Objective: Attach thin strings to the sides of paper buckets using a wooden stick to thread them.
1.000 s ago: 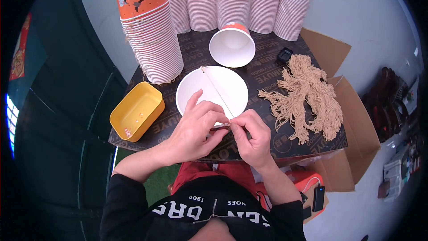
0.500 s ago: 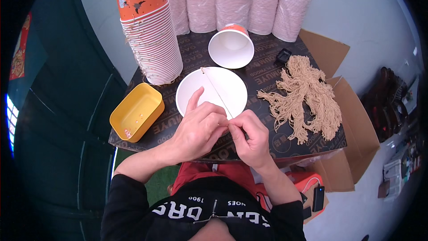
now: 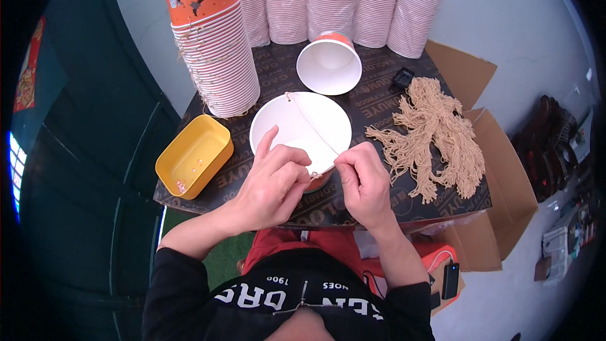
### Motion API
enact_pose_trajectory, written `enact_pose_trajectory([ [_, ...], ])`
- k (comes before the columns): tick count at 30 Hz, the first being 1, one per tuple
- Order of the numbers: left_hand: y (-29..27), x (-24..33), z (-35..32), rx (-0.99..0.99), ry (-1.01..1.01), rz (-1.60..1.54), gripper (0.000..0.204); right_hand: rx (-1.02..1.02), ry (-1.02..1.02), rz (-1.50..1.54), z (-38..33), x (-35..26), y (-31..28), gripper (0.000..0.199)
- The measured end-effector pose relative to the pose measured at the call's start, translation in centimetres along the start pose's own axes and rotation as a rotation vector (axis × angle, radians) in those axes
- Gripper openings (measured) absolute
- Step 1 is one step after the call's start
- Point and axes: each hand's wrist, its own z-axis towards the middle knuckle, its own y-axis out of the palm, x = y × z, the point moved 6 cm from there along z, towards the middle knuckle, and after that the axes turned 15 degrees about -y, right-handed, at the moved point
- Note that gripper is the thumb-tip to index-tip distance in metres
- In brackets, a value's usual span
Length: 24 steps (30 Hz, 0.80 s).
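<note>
A white-lined paper bucket (image 3: 334, 110) stands at the near side of the table, its orange outside showing a little below the near rim. From its far rim a thin tan string (image 3: 317, 133) runs across the mouth to my right hand (image 3: 366, 183), whose thumb and forefinger pinch it just past the right rim. My left hand (image 3: 273, 183) is at the near left rim, fingers curled over the edge and thumb outside, with one finger raised. A small knot (image 3: 314, 175) of string shows at the near rim beside its fingertips.
Another paper bucket (image 3: 329, 68) lies on its side behind. A tall bucket stack (image 3: 218, 57) stands left, with wrapped stacks (image 3: 331, 6) along the back. A yellow tray (image 3: 218, 139) holds small bits. Right are a tan string bundle (image 3: 435, 132), a small black object (image 3: 403, 77) and a cardboard box (image 3: 499, 170).
My hands have parted at the near rim. The right has moved right and up with the string, which now curves across the mouth. The near-rim knot has come into sight.
</note>
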Motion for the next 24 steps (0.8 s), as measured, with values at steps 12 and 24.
enact_pose_trajectory([
  [12,-0.5,0.2,-0.9,-0.058,0.007,0.09,0.023,0.026,-0.01,-0.203,-0.1,0.9,0.0,0.007],
  [24,0.3,0.0,-0.7,0.056,0.014,0.139,0.036,0.003,-0.023,-0.1,0.0,0.0,-0.6,0.009],
])
